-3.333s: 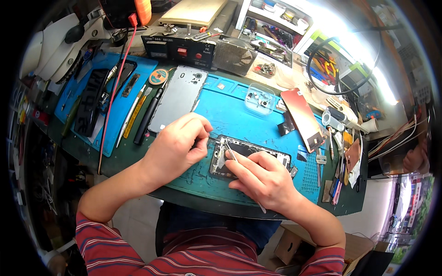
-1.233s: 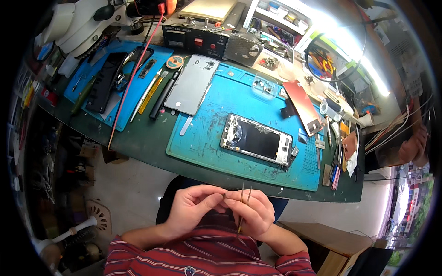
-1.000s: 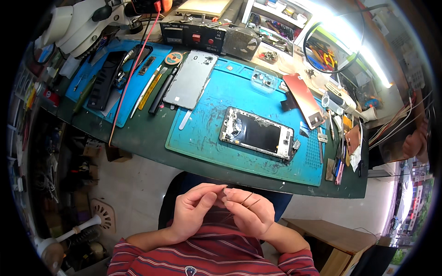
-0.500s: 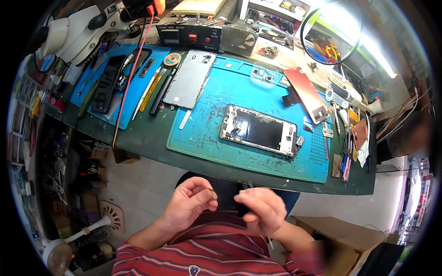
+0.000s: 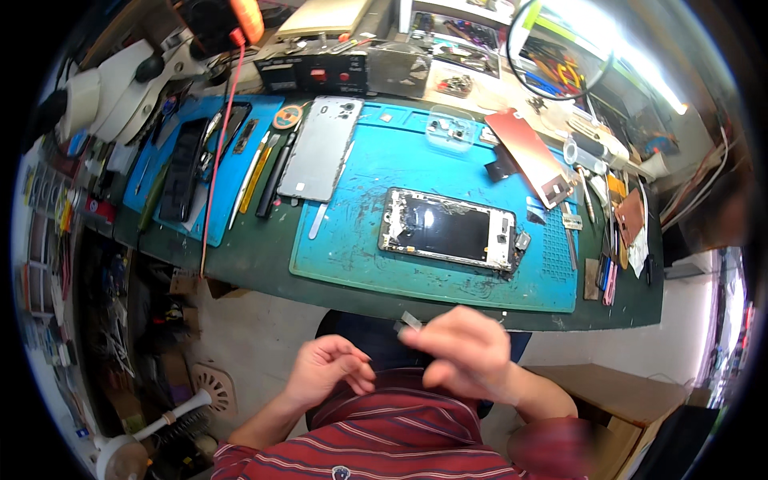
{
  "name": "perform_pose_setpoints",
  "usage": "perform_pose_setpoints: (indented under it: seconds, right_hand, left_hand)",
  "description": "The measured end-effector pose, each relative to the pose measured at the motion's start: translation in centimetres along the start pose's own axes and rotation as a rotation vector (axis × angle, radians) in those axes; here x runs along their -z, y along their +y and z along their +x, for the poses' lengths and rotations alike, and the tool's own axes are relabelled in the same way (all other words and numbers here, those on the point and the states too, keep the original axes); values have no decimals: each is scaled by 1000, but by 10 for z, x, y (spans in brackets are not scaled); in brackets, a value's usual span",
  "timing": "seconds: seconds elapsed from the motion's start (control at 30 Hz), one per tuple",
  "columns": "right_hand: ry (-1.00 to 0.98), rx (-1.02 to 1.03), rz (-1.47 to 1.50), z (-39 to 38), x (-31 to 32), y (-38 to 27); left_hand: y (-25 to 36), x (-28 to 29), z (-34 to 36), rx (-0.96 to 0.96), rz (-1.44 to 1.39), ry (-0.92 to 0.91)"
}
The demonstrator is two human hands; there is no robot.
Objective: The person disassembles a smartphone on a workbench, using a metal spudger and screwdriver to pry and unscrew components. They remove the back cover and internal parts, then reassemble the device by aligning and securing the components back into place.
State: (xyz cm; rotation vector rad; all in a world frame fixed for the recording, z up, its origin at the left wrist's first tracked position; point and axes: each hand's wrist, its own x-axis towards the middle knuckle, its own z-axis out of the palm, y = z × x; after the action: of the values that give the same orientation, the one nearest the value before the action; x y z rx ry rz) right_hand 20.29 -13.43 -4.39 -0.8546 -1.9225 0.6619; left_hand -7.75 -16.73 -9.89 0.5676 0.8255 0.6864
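Observation:
Below the bench edge, my left hand (image 5: 330, 372) is raised over my lap, thumb and fingers drawn together in a pinch; whatever lies between the tips is too small to make out. To its right my right hand (image 5: 468, 352), smeared by motion, grips a thin translucent grey strip (image 5: 411, 320) that sticks out past the fingertips. Beyond both hands, an opened phone (image 5: 448, 230) with a cracked dark screen lies on the blue work mat (image 5: 352, 264). Neither hand touches it.
A silver phone back panel (image 5: 322, 148) rests at the mat's left, beside a black pen-like tool (image 5: 276, 180). Farther right are a clear box (image 5: 450, 128) of small parts and a reddish panel (image 5: 528, 156). A red cable (image 5: 214, 176) crosses the left mat.
My right hand has risen toward the bench edge, and the grey strip has moved up and left. My left hand has dropped slightly. The view has shifted a little.

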Motion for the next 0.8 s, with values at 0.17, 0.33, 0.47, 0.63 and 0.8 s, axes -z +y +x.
perform_pose_setpoints:
  seconds: [0.17,0.33,0.47,0.63,0.8]
  right_hand:
    - [-49,42,-159,-53,-11,-17]
    - [-100,-333,-247,-118,-30,-14]
    - [-45,-370,-248,-139,-34,-13]
    - [31,-366,-329,-159,-33,-15]
    - [114,-493,-286,-198,-2,-13]
  left_hand:
    - [-19,-26,20,338,287,-81]
    - [-35,-54,38,267,504,-282]
    - [-39,-64,43,229,734,-300]
    - [-65,-63,47,173,717,-437]
    - [-69,-95,42,52,838,-585]
